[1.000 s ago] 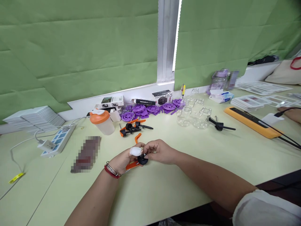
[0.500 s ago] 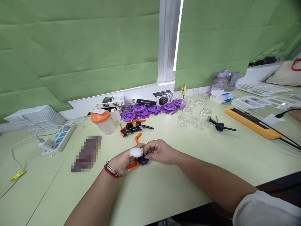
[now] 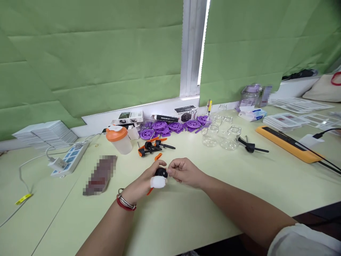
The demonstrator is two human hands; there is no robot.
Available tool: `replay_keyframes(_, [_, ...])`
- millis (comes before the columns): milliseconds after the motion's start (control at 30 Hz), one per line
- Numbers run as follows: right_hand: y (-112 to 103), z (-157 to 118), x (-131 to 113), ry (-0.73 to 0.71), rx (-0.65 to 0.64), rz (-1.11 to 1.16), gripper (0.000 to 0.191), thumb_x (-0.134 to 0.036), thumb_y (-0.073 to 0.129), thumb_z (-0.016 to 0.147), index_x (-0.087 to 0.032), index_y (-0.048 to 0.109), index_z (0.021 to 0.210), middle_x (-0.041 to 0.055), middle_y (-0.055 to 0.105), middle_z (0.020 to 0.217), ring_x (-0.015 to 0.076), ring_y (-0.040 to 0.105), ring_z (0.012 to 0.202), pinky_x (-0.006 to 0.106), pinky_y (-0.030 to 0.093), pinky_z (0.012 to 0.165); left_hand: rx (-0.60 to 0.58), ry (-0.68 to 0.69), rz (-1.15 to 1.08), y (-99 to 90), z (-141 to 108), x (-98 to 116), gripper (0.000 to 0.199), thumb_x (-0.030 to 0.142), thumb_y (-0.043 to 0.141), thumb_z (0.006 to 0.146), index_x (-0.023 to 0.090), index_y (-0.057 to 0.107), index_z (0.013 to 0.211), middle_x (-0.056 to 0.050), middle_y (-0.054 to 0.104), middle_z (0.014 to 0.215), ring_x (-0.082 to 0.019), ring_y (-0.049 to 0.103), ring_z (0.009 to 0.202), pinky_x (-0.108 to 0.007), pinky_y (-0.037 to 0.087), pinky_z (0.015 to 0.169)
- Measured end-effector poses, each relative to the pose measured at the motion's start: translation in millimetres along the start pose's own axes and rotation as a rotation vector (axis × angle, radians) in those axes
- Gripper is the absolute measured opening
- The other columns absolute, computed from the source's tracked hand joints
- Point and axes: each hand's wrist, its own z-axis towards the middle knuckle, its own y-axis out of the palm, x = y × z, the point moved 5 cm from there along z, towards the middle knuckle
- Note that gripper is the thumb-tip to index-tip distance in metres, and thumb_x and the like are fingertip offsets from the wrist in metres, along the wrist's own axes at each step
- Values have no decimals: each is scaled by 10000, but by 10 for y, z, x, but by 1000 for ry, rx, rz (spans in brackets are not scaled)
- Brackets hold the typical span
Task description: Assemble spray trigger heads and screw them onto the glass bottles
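Observation:
My left hand [image 3: 150, 177], its thumb wrapped in a white covering, is closed around a black and orange clamp-like part [image 3: 161, 173]. The black rounded end faces up between thumb and fingers. Orange pieces of it stick out above and below the hand. My right hand [image 3: 185, 172] is pinched at the right edge of the black end; whatever its fingertips hold is too small or hidden to make out. Beyond my hands lie several similar orange and black parts [image 3: 151, 146] with black rods.
A shaker cup [image 3: 122, 145] with an orange lid stands behind left, near a power strip [image 3: 70, 160]. Purple wheel-shaped pieces [image 3: 176, 127] and small boxes line the wall. Clear glass-like bottles [image 3: 210, 137], a black rod part [image 3: 250, 147] and an orange-yellow device [image 3: 287, 144] lie right.
The held part has turned in my left hand, so its black rounded end now shows beside the covered thumb. My right fingers have shifted slightly right, to its edge.

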Motion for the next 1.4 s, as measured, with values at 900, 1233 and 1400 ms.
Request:
replay_keyframes(900, [-1130, 618, 225, 218, 335, -1478, 283, -279, 394, 942, -157, 636, 1025, 120, 613, 1010, 205, 581, 943, 265, 384, 734, 337, 114, 747, -147, 400, -690, 416, 363, 561, 783, 169, 577, 1151, -150, 471, 1316, -316, 417, 1223, -497, 319, 1027])
replay_keyframes(1233, [-646, 331, 85, -79, 294, -1128, 346, -366, 432, 923, -179, 587, 1169, 83, 623, 1057, 172, 582, 925, 260, 409, 801, 294, 282, 552, 71, 413, -483, 331, 103, 413, 776, 177, 556, 1066, -118, 522, 1179, -240, 502, 1092, -428, 403, 982])
replay_keyframes(1400, [-344, 109, 149, -106, 122, -887, 231, -179, 447, 885, -194, 672, 936, 32, 665, 851, 159, 580, 804, 254, 414, 738, 252, 350, 516, 218, 379, -409, 340, 133, 398, 820, 193, 439, 1152, -137, 450, 1264, -253, 436, 1187, -471, 368, 1012])
